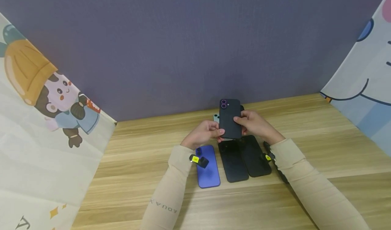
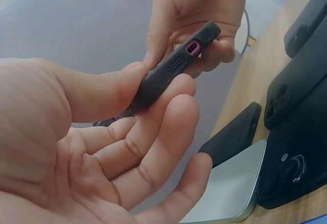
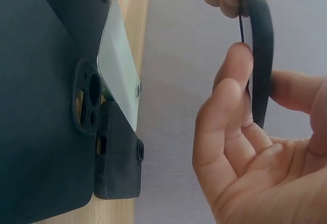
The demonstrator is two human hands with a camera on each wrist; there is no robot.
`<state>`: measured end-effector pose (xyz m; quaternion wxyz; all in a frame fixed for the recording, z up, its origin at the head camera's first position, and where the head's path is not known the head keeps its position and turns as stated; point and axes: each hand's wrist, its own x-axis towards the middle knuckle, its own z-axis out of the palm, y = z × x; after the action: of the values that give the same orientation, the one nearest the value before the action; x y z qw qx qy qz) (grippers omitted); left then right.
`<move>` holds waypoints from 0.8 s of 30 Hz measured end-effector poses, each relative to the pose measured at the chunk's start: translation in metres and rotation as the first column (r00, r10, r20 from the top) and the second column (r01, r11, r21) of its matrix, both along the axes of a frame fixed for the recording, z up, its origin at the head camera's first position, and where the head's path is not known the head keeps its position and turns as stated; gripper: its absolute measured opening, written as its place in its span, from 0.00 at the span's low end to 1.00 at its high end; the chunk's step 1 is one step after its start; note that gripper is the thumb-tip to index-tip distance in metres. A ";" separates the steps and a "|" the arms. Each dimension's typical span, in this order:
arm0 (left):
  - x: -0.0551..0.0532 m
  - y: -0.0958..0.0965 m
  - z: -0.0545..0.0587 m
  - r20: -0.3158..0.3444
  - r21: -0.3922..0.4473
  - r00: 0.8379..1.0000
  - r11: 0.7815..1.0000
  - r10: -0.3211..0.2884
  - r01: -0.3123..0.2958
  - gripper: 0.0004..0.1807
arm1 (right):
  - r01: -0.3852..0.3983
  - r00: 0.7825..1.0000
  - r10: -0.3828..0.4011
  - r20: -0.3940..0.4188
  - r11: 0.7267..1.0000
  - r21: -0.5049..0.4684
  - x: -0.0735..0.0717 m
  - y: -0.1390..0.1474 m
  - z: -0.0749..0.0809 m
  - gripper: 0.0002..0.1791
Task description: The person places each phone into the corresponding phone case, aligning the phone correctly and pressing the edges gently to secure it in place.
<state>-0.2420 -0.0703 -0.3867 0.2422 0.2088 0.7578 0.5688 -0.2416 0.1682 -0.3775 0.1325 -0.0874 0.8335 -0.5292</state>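
Both hands hold up a black phone case (image 1: 230, 118) with two violet camera rings, its back toward the head camera. My left hand (image 1: 204, 133) pinches its lower left corner between thumb and fingers. On its right edge, my right hand (image 1: 255, 123) has the thumb on the back and fingers on the other side. The left wrist view shows its bottom edge with a magenta-rimmed port opening (image 2: 193, 48). From the right wrist the case (image 3: 262, 55) appears edge-on and slightly curved, a thin dark line beside it. I cannot tell whether a phone is inside.
Below on the wooden table (image 1: 137, 175) lie a purple phone (image 1: 209, 174) and two black cases, one left (image 1: 233, 165) and one right (image 1: 256, 158). Behind are a pale green phone (image 3: 118, 63) and a small black case (image 3: 120, 157). A dark object (image 1: 282, 175) is partly under the right forearm.
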 end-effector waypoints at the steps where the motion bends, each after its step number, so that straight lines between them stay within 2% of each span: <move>1: 0.000 0.000 0.000 0.003 0.002 1.000 1.000 0.003 -0.003 0.09 | -0.001 1.000 0.001 -0.002 1.000 0.005 0.000 0.000 0.000 0.20; 14: -0.004 0.000 -0.005 0.023 0.014 0.999 1.000 0.024 -0.024 0.09 | -0.012 1.000 0.012 -0.017 1.000 0.010 -0.002 0.002 -0.003 0.16; 24: -0.004 0.002 -0.005 0.039 0.025 0.999 0.999 0.037 -0.038 0.09 | -0.028 1.000 0.028 0.000 1.000 0.000 -0.002 0.003 -0.003 0.28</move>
<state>-0.2457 -0.0685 -0.3920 0.2434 0.1863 0.7495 0.5868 -0.2441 0.1710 -0.3806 0.1400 -0.0991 0.8321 -0.5274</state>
